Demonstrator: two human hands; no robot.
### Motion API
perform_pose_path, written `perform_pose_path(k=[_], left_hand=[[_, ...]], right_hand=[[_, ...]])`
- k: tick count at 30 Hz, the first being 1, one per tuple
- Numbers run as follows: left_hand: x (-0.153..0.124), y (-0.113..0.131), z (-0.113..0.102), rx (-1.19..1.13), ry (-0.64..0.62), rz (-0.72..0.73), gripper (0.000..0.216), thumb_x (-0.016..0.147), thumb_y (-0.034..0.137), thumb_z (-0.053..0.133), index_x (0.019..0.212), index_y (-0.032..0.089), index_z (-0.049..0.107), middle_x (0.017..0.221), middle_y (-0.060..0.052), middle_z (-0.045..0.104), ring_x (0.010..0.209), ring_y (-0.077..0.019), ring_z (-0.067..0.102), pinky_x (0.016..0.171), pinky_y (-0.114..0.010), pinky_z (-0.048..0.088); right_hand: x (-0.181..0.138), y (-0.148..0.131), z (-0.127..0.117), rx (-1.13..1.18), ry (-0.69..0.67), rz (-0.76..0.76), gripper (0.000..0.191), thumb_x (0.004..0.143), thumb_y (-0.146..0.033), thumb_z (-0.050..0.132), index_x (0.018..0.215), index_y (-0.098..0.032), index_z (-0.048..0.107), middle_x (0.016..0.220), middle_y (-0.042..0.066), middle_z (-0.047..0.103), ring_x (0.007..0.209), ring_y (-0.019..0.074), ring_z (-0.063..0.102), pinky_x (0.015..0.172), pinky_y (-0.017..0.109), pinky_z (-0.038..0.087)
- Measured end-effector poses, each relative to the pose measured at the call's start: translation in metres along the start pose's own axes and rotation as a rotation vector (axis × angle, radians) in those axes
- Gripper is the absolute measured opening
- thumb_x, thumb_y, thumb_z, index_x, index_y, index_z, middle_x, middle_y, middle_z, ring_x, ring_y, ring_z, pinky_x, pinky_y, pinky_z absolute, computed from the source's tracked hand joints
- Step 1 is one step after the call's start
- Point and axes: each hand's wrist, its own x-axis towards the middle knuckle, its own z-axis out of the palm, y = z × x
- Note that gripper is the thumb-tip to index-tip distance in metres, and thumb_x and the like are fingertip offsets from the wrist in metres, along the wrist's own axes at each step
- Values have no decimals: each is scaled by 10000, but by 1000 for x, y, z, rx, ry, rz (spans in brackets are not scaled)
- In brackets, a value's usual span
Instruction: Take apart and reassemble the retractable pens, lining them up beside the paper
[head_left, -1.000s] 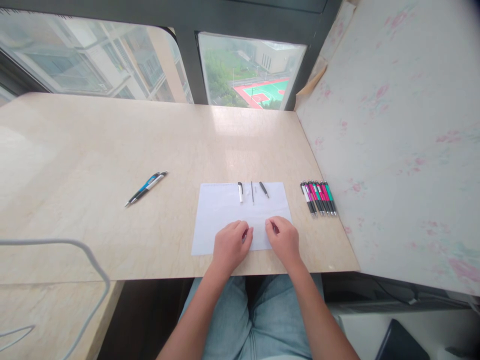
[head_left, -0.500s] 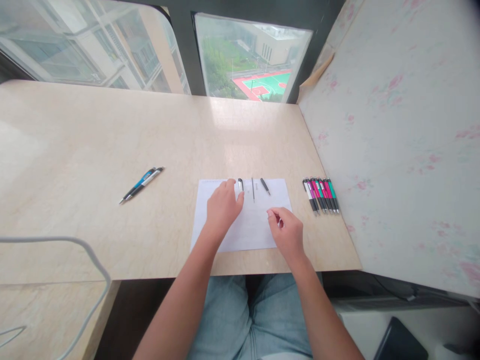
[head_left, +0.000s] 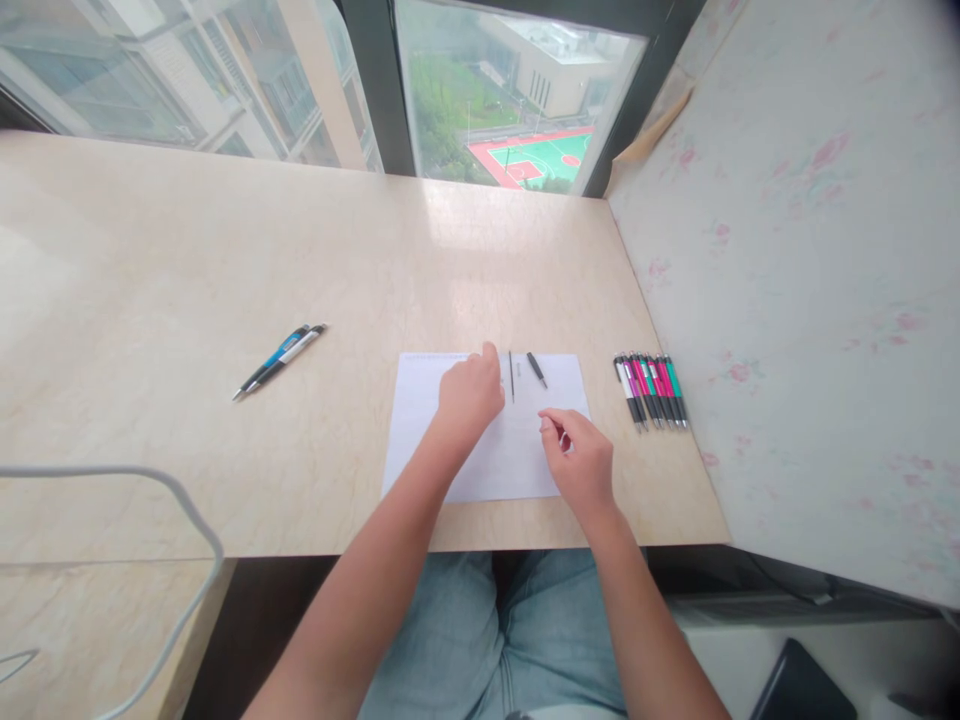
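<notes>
My left hand (head_left: 472, 388) is over the white sheet of paper (head_left: 420, 440), fingers bent down and drawn together. It covers the spot where a white pen barrel with a black clip lay, so what its fingertips grip is hidden. Just right of it lies a thin dark pen refill (head_left: 512, 378). Farther right is a black pen grip section with a pointed tip (head_left: 537, 370), and a tiny spring-like piece (head_left: 518, 369) lies between these two. My right hand (head_left: 581, 452), above the paper's right edge, pinches thumb and forefinger together; anything between them is too small to name.
Several pens (head_left: 651, 392) with white, purple, pink and green barrels lie in a row beside the flowered wall (head_left: 810, 300). Two pens (head_left: 279, 362), one blue and one white, lie on the table (head_left: 150, 300) at left. A grey cable (head_left: 180, 495) loops at the front left.
My left hand has moved right and closed over the white pen barrel, which is now out of sight. My right hand keeps its pinch in nearly the same place. The view has shifted slightly.
</notes>
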Motion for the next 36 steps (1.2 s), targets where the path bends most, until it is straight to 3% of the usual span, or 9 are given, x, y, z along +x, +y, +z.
perform_pose_path(k=[4,9,13,18,25,29,33,36], left_hand=[[-5,-9,-2,-356,69,5,321,789,91,567,1101,155,595,748,-66,622,718,-243,626,682,-339,413],[-35,-19,-3,-1375,90,-145,460,808,271,700,1240,193,563,793,-5,602,692,-147,602,589,-254,424],[-53,-20,8,-1818,175,-211,293,792,304,755,1039,165,681,826,-16,613,725,-96,592,595,-196,435],[-54,-25,20,-1993,222,-261,244,761,268,796,956,164,693,845,-19,647,763,-94,633,659,-193,470],[-54,-23,22,-1962,213,-243,251,744,264,815,922,172,664,897,-24,668,825,-114,646,720,-222,472],[-56,-20,22,-1872,212,-257,233,761,279,794,915,177,652,890,-17,666,857,-126,645,746,-237,464],[-59,-18,24,-1837,229,-242,232,772,290,779,929,187,642,897,-14,674,863,-128,640,779,-254,467],[-61,-16,24,-1866,190,-232,244,767,284,785,936,184,639,912,-21,681,864,-134,648,785,-262,473]], right_hand=[[20,3,3,-65,-31,14,229,946,-245,482,943,-190,704,803,33,702,633,138,562,652,281,452],[52,-7,18,-271,-186,83,195,927,-276,536,985,-213,711,869,42,699,840,182,619,699,290,415],[66,-19,35,-409,-294,105,182,928,-333,564,954,-223,706,939,58,691,909,201,613,648,286,383],[69,-26,48,-502,-318,138,190,949,-334,539,1007,-231,687,1016,63,681,894,191,625,617,278,368],[72,-27,51,-545,-371,163,193,960,-310,514,961,-224,687,1033,74,680,834,179,645,628,266,404],[69,-23,45,-177,-302,108,170,939,-259,522,915,-200,679,956,70,703,808,174,675,688,285,487],[55,-24,32,348,-211,263,186,895,-363,591,927,-195,664,831,36,713,719,175,721,608,281,558],[44,-30,20,461,-145,341,203,842,-383,666,915,-194,684,799,32,722,726,186,732,607,294,592]])
